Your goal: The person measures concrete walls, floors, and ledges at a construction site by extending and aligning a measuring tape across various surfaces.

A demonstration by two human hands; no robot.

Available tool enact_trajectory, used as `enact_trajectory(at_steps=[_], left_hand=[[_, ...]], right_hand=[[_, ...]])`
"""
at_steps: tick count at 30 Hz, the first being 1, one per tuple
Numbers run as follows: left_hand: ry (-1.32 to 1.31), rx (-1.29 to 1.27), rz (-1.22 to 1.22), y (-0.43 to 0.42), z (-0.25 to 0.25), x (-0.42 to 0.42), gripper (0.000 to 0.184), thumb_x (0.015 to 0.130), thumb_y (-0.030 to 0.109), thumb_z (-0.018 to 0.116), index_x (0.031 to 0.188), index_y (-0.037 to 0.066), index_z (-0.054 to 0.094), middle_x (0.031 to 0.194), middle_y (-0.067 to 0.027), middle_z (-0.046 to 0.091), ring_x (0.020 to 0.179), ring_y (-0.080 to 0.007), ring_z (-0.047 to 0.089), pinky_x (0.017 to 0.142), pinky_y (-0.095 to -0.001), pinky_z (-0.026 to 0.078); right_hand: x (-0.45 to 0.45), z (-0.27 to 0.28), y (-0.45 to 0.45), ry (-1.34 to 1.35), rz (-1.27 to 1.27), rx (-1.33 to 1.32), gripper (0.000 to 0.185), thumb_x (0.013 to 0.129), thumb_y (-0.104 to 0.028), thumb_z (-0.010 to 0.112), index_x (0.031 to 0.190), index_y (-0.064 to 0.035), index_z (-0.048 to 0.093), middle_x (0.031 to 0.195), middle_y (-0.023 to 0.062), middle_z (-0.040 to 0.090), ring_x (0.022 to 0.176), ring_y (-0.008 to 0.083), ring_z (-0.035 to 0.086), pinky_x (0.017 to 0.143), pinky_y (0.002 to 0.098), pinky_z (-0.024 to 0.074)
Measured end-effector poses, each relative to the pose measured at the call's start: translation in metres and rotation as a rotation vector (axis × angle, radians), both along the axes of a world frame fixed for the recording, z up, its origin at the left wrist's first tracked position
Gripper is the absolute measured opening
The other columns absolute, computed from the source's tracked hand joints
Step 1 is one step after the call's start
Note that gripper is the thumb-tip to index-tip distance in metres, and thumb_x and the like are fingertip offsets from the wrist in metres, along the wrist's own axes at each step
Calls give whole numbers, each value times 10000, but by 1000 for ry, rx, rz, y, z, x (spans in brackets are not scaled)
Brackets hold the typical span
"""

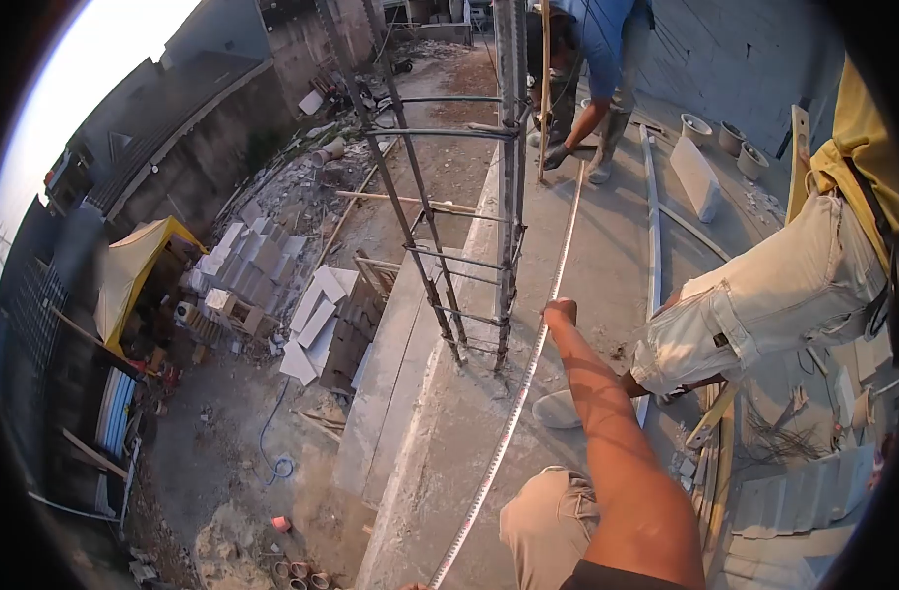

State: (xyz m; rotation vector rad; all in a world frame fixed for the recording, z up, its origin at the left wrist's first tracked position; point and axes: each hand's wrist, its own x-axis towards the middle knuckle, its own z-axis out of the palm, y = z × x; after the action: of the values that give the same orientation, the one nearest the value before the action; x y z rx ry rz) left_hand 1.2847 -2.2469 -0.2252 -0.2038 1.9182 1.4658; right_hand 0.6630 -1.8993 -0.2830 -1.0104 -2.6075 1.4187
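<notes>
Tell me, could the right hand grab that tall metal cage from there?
Probably yes: the right hand is near the metal cage, and nothing solid seems in the way. It seems to grip the measuring tape, so it would likely let go first.

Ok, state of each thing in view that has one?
Tape measure: pulled out, nearly straight.
Right hand: closed on the tape measure.
Left hand: mostly out of frame, grip unclear.
Steel cage: upright.
Buckets: standing, open-topped.
Blue hose: on the ground, looped at one end.
Yellow canopy: pitched.
</notes>
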Motion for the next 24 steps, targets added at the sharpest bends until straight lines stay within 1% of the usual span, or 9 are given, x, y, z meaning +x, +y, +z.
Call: enact_trajectory(at_steps=[2,7,9,12,13,14,17,19,24], left_hand=[[-629,265,361,27,-16,-39,394,949,329,460,1135,21,620,1027,-124,676,878,-219,633,841,-352,489],[-509,273,373,79,-92,-81,451,942,338,434,1209,3,572,1111,-163,658,938,-244,630,847,-376,492],[-274,-149,121,95,-95,-93,495,930,359,446,1248,-9,539,1118,-164,643,984,-283,615,887,-386,477],[-434,46,290,109,-85,-98,516,908,351,495,1273,-12,522,1182,-171,602,1078,-301,573,947,-398,443],[-436,301,549,110,-155,-80,131,894,160,601,899,29,601,818,-47,655,704,-118,632,681,-246,509],[-445,308,562,105,-210,-44,131,894,160,601,899,29,601,818,-47,655,704,-118,632,681,-246,509],[-480,434,655,104,-156,-64,111,890,150,595,886,39,592,797,-20,631,710,-111,616,673,-250,499],[-451,390,638,104,-168,-57,118,890,155,598,886,37,598,802,-24,638,711,-113,617,676,-250,502],[-379,320,585,103,-172,-45,147,895,177,604,890,31,617,817,-33,655,712,-116,617,679,-251,502]], right_hand=[[2,-37,-5,52,47,-84,126,782,-75,605,760,38,656,703,173,688,622,283,691,553,409,532],[130,-93,-32,268,142,-481,203,870,-147,543,787,25,613,627,94,655,505,154,589,491,314,465],[181,-122,-32,236,188,-341,195,873,-152,561,828,28,620,645,89,662,568,151,617,547,309,481],[209,-109,-30,230,208,-327,179,876,-148,577,849,23,621,669,85,665,592,137,615,560,299,482],[216,-108,-28,189,202,-295,164,880,-143,586,862,17,619,692,84,667,600,124,607,560,288,480],[219,-106,-27,178,214,-291,164,880,-143,586,863,17,619,692,84,667,600,124,607,560,288,480],[218,-109,-25,159,217,-390,172,871,-147,597,875,23,618,681,89,667,602,129,614,557,295,481],[220,-87,-26,112,334,-82,176,861,-154,609,872,22,616,679,91,667,587,138,616,546,306,478],[221,-121,-24,234,328,-47,176,843,-171,628,839,5,623,665,77,661,572,135,601,538,319,458]])
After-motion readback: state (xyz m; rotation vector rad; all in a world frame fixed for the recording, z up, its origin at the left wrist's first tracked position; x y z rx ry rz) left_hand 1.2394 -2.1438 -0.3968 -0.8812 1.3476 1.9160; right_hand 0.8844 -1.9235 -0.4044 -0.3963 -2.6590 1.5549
